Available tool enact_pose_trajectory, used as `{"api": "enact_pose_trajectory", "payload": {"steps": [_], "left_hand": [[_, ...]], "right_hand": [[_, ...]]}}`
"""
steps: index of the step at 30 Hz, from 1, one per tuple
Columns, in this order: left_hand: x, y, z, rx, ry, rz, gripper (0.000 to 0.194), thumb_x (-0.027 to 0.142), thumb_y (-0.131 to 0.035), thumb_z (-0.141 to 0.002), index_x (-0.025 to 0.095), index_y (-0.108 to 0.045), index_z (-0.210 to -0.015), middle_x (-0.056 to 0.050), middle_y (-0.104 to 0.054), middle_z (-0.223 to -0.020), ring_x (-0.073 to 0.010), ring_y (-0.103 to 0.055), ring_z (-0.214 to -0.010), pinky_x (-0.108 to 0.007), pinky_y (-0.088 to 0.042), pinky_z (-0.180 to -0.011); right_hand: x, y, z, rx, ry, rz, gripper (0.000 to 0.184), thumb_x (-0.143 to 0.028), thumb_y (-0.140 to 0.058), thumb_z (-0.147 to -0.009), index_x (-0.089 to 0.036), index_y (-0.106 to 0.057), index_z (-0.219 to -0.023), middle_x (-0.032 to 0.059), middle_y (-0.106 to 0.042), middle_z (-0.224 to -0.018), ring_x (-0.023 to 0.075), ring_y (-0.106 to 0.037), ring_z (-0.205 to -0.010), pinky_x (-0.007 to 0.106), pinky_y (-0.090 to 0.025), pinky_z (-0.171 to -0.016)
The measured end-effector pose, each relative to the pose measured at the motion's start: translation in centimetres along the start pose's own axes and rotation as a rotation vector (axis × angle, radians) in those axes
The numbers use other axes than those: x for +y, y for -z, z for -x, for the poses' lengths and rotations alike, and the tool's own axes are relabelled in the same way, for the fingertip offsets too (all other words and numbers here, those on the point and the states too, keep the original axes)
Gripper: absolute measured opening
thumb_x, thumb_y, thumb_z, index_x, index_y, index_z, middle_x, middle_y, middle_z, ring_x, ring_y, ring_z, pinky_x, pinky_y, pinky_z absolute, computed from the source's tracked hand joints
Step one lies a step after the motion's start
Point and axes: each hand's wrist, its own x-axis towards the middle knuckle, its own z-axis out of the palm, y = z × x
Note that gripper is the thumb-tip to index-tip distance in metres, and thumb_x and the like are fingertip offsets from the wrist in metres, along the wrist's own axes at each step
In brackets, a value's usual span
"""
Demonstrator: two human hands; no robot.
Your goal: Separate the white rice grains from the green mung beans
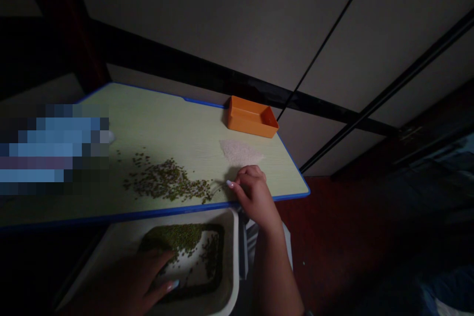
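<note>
My left hand (148, 274) reaches into a white plastic basin (234, 256), thumb and fingers apart, beside a heap of small green grains (177, 237) that look like peppercorns. Darker bits lie on the basin's right side. Closed over the table's front edge, my right hand (252, 190) pinches a thin, pale, tweezer-like tool (218, 187). Its tip points left at a loose spread of green and brown peppercorn-like grains (165, 179) on the table. Just behind my right hand lies a patch of fine whitish grains (239, 152).
An orange rectangular box (252, 126) stands at the back right of the pale, blue-edged table (159, 113). Behind it rises a panelled cabinet front (222, 19). A pixelated blue patch (55, 143) covers the left side. Dark red floor (314, 237) shows at the right.
</note>
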Motion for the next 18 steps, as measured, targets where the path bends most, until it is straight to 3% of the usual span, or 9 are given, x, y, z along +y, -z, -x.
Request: {"api": "enact_pose_trajectory", "payload": {"steps": [9,18], "left_hand": [[-1.8,-1.2,0.3,0.017,-0.033,0.039,0.047,0.058,-0.068,-0.097,0.041,-0.088,-0.136,-0.004,-0.093,-0.137,-0.034,-0.088,-0.126,-0.039,-0.069,-0.111],[1.1,1.5,-0.2,-0.068,0.018,-0.005,0.047,0.054,-0.069,-0.094,0.034,-0.09,-0.131,-0.009,-0.093,-0.134,-0.0386,-0.088,-0.125,-0.046,-0.071,-0.111]], "right_hand": [[0.7,0.0,-0.1,0.084,-0.01,-0.001,0.027,-0.024,-0.076,-0.106,-0.026,-0.066,-0.081,0.0066,-0.073,-0.098,0.0287,-0.065,-0.105,0.044,-0.047,-0.098],[1.0,0.2,-0.2,0.127,-0.029,-0.018,0.028,-0.021,-0.077,-0.105,-0.026,-0.067,-0.079,0.0064,-0.073,-0.096,0.0287,-0.064,-0.104,0.045,-0.048,-0.096]]}}
